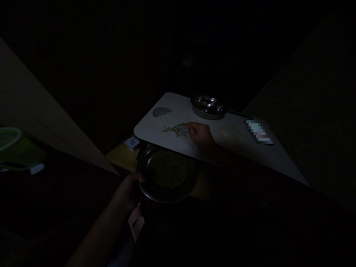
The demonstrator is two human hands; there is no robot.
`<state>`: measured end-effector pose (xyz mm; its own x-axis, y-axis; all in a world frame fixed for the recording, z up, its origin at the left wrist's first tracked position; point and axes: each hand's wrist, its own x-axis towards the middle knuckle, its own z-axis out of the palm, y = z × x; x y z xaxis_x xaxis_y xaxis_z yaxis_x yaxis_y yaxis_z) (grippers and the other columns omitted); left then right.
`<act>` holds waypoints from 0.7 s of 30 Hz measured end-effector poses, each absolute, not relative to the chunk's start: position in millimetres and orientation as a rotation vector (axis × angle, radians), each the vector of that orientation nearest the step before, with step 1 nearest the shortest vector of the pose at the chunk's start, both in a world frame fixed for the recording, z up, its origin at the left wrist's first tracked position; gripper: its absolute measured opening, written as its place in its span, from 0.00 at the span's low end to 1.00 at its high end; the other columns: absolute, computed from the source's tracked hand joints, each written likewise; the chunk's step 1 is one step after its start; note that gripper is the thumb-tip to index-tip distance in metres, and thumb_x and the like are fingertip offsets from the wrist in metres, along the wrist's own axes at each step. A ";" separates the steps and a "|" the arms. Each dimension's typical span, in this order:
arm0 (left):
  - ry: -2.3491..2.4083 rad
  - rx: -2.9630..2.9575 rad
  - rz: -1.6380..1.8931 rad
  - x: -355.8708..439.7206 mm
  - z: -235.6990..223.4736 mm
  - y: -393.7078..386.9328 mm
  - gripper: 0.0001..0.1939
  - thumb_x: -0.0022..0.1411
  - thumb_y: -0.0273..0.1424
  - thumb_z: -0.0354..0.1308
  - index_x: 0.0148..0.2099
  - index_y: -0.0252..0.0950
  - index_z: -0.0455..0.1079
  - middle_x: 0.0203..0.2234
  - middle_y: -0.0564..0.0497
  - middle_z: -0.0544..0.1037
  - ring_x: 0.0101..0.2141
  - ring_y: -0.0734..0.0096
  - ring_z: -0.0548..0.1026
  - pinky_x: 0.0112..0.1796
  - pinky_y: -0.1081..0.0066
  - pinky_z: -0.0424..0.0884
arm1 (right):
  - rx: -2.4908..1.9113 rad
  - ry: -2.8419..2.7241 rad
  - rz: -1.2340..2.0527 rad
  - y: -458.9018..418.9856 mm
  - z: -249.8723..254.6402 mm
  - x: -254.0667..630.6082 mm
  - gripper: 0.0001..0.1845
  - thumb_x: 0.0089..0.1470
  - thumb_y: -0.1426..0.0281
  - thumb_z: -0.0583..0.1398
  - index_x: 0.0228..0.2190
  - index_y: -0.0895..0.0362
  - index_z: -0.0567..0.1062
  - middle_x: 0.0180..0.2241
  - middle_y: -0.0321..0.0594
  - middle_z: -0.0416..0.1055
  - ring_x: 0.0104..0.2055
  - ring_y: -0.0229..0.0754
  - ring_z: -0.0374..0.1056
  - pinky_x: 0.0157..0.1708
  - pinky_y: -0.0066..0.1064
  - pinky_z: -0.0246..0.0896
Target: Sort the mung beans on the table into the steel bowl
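On the board (pixel 150 126), right-hand fingers (pixel 191 127) touch a sideways bean strip (pixel 175 129); the left hand (pixel 129 191) grips a steel plate (pixel 178 197).

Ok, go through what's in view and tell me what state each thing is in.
Steel plate, held in the left hand, full of green mung beans.
Loose mung beans, scattered on the white board.
Right hand, resting on the board beside the loose beans.
Long-handled steel pan, on the board, no contents visible.
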<state>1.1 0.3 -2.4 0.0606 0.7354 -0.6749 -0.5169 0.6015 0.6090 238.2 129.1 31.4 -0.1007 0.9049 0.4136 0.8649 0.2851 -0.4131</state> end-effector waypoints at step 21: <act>1.188 0.185 0.986 6.6 5.0 -0.4 0.10 0.32 0.17 0.54 0.23 0.32 0.68 0.12 0.53 0.68 0.15 0.74 0.66 0.18 0.74 0.63 | -1.323 -2.067 0.202 114.8 25.1 218.9 0.16 0.57 0.72 0.56 0.42 0.53 0.81 0.43 0.40 0.80 0.45 0.45 0.76 0.48 0.39 0.71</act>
